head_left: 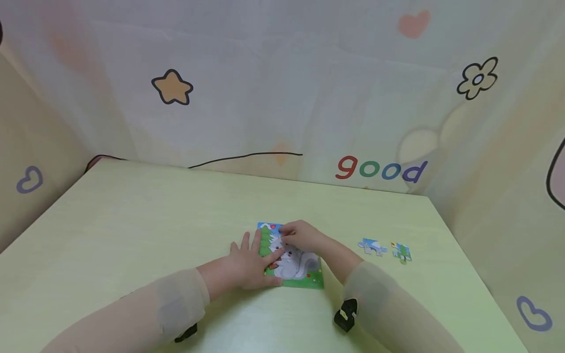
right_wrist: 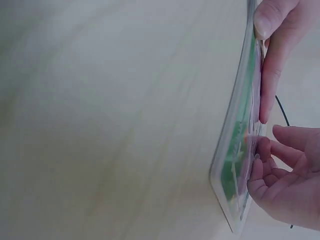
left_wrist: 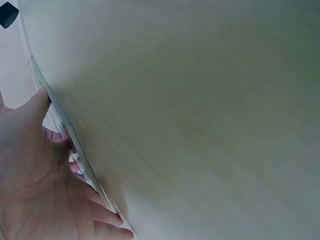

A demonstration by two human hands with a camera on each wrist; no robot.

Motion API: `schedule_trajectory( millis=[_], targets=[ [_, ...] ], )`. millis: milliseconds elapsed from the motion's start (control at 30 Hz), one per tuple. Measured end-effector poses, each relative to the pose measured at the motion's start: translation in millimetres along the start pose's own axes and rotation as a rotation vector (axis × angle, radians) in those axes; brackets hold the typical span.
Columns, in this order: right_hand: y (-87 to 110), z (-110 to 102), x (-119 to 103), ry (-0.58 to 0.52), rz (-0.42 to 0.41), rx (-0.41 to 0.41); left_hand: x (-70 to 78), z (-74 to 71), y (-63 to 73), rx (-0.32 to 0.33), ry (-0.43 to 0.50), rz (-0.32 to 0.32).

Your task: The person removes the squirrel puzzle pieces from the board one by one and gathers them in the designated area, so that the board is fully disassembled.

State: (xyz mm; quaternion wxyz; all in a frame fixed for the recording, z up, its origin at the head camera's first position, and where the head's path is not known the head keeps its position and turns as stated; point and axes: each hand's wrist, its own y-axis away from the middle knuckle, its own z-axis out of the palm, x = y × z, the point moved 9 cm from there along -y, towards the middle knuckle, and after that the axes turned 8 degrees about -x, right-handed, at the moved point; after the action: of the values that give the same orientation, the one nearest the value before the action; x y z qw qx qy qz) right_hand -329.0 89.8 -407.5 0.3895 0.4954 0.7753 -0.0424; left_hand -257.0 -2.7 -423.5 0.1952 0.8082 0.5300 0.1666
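A picture puzzle (head_left: 289,269) with a white squirrel, green bushes and grass lies on the table. My left hand (head_left: 251,264) rests spread over its left side, with fingers straight and the thumb reaching across the picture. Bent fingers of my right hand (head_left: 304,237) touch the upper part and hide the top right of the puzzle; I cannot tell if they pinch a piece. From the right wrist, the puzzle's edge (right_wrist: 232,130) appears side-on, with the right hand's curled fingers (right_wrist: 257,182) against it. Seen from the left wrist, the left palm (left_wrist: 35,170) lies along the puzzle's edge (left_wrist: 75,135).
Two loose puzzle pieces lie to the right of my right hand: a blue and white one (head_left: 372,245) and a green and blue one (head_left: 402,251). Behind the pale table (head_left: 154,211) hangs a printed cloth (head_left: 265,98) that also covers both sides.
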Motion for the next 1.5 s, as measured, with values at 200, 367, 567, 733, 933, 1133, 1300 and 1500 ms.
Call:
schedule_trajectory(
  millis=[200,367,567,733,933,1133,1300,1500],
  targets=[
    [-2.7,1.3,8.5,-0.089,0.073,0.013,1.5,0.5,-0.5,-0.004,0.007,0.012],
    [-5.2,0.9,11.4,-0.14,0.097,0.027,2.3,0.1,0.0,-0.007,0.006,0.013],
    [-10.2,-4.2,9.6,-0.173,0.099,0.057,1.0,-0.2,0.6,-0.001,0.005,0.009],
    [-14.0,-7.4,8.7,-0.203,0.107,0.079,2.1,-1.4,0.7,0.008,0.0,0.018],
    [-16.7,-8.0,6.7,-0.201,0.096,0.088,2.7,-0.4,0.1,0.005,0.01,0.025],
    [-16.9,-12.5,15.8,-0.231,0.125,0.12,3.3,-0.9,-0.2,0.013,0.004,0.026],
    [-13.5,-17.5,21.2,-0.311,0.118,0.139,2.4,-1.4,0.7,0.012,-0.001,0.013],
    [-6.3,-22.2,29.3,-0.343,0.14,0.147,2.1,-0.9,-0.3,0.01,-0.007,0.012]
  ],
)
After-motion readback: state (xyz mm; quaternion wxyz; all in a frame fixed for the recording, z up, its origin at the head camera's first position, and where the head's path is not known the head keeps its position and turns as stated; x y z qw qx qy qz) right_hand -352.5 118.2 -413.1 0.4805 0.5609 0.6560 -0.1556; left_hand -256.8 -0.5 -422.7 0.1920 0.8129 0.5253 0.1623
